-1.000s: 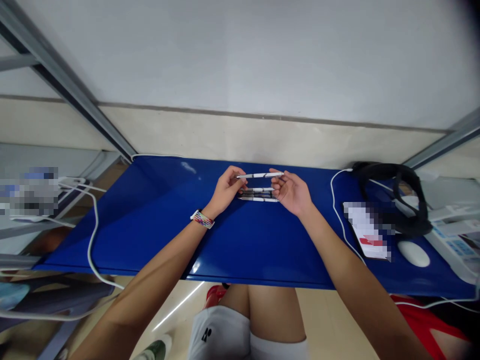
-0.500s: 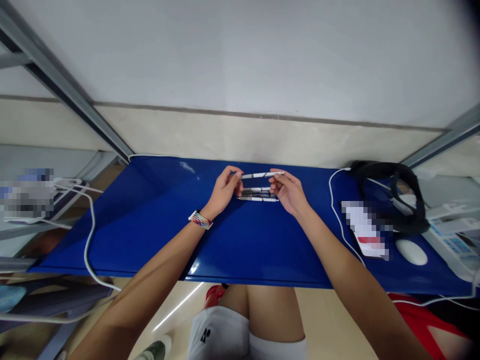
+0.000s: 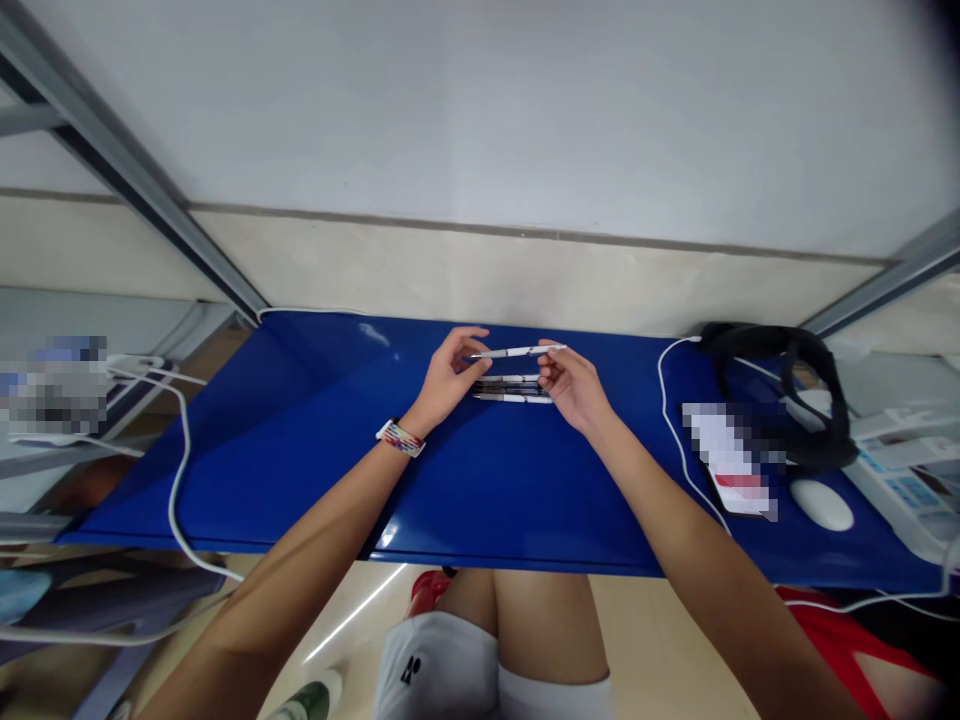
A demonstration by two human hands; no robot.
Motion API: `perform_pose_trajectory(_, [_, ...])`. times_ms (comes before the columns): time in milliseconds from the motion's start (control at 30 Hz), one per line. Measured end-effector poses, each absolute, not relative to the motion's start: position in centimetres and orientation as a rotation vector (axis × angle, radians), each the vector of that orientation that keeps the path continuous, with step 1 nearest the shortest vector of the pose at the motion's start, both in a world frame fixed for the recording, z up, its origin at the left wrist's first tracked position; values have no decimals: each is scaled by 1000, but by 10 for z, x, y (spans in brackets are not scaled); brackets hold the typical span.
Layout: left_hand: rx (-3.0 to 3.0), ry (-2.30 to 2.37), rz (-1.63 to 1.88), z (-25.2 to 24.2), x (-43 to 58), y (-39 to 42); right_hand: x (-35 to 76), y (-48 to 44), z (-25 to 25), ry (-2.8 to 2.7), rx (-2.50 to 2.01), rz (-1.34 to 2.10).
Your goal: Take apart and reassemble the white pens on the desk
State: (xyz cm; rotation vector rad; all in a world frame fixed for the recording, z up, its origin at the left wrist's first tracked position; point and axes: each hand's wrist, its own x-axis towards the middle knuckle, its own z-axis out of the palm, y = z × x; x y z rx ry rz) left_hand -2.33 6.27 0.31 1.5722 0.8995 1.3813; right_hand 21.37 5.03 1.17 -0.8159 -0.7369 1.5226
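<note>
A white pen [image 3: 517,351] with a dark band and dark tip is held up over the blue table [image 3: 315,430]. My right hand [image 3: 576,388] pinches its right end between thumb and fingers. At the pen's tip, my left hand [image 3: 452,378] has its thumb and fingers spread apart around it, not closed on it. Below the held pen, several more pens [image 3: 517,398], white and dark, lie side by side on the table between both hands. My right fingers hide their right ends.
On the right lie a black headset-like band [image 3: 780,335], a phone [image 3: 739,470] with a blurred screen, a white mouse [image 3: 823,504] and a white cable [image 3: 671,420]. Another cable [image 3: 180,470] crosses the table's left side. A wall [image 3: 510,270] stands behind.
My left fingers have opened from the pen's left end, so its dark tip now shows. My right hand still holds the pen, nearly in the same place.
</note>
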Motion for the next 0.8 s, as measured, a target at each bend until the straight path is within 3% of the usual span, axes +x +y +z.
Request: perform_pose_trajectory(800, [1414, 906, 1281, 2, -17, 60, 212, 47, 15, -737, -802, 1552])
